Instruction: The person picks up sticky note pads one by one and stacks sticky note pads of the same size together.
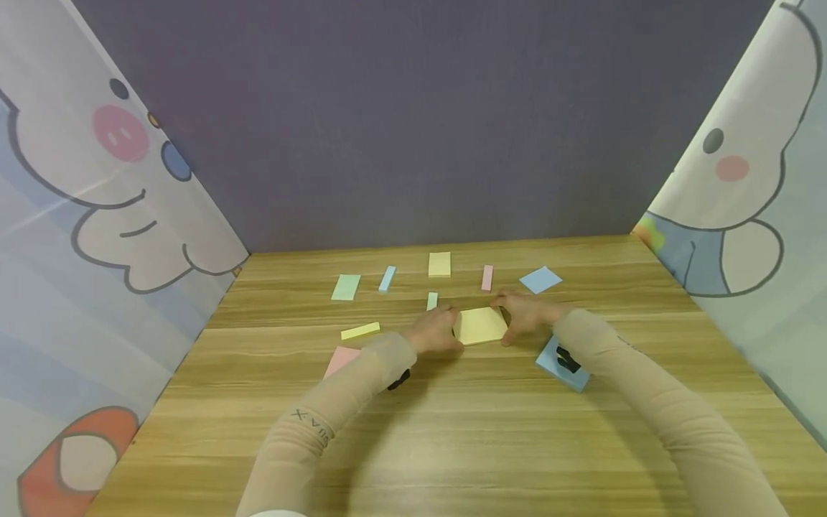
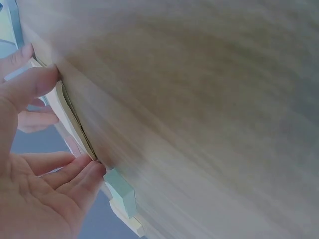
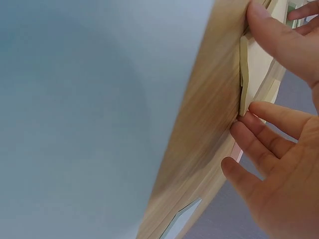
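Note:
A pale yellow sticky note pad [image 1: 480, 326] lies on the wooden table between both hands. My left hand [image 1: 434, 332] holds its left side, with the thumb at the near corner and fingertips at the far one, as the left wrist view shows. On the opposite side, my right hand [image 1: 526, 312] spans the pad the same way between thumb and fingers. Under the right wrist sits a thicker blue pad [image 1: 549, 359], which fills much of the right wrist view as a blue surface [image 3: 75, 124]. A pink pad [image 1: 338, 360] is partly hidden by the left forearm.
Behind the hands lie a green pad [image 1: 346, 287], a blue strip pad [image 1: 387, 278], a yellow pad [image 1: 439, 264], a pink strip pad [image 1: 487, 278] and a blue pad [image 1: 540, 280]. A green strip pad [image 1: 432, 301] is beside the left fingers; a yellow strip pad [image 1: 360, 331] lies farther left.

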Demonstrator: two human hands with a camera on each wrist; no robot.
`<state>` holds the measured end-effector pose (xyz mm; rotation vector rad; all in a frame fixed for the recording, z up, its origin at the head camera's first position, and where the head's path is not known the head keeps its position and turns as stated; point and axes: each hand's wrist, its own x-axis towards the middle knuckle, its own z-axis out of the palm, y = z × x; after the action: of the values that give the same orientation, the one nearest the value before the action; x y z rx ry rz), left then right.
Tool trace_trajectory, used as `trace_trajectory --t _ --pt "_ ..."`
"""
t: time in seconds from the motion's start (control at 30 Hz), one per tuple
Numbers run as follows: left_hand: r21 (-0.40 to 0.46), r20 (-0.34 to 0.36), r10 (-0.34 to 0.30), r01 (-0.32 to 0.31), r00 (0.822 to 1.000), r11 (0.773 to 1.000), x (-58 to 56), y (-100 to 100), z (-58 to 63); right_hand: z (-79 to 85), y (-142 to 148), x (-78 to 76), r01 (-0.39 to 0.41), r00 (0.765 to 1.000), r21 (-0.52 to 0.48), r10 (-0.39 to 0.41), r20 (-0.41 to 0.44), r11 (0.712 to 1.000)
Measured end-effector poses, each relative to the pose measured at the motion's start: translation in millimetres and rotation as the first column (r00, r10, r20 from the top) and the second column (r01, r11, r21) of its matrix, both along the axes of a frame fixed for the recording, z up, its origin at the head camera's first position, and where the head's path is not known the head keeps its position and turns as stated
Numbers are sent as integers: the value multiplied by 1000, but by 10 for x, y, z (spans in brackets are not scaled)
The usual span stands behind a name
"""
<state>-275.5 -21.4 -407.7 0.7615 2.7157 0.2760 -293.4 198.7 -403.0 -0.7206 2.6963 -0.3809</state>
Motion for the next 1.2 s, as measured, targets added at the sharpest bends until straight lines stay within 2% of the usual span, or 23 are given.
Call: trace_trajectory --t 0.27,0.5,0.63,0.93,1.2 --pt "-1 4 -32 32 999 1000 -34 -13 14 1 -17 18 13 1000 -7 -13 11 1000" --pt "-14 32 -62 63 998 998 -151 -50 17 -14 -28 25 24 1000 0 -24 13 1000" --pt "-19 56 -70 72 996 997 -177 -67 37 -23 -32 21 18 1000 -12 -18 7 1000" --pt "8 69 -67 67 995 998 -179 -93 32 -55 -5 20 6 1000 -72 -6 -6 997" --pt "55 116 -46 40 992 998 -191 -111 28 -81 38 11 16 999 -92 -13 35 996"
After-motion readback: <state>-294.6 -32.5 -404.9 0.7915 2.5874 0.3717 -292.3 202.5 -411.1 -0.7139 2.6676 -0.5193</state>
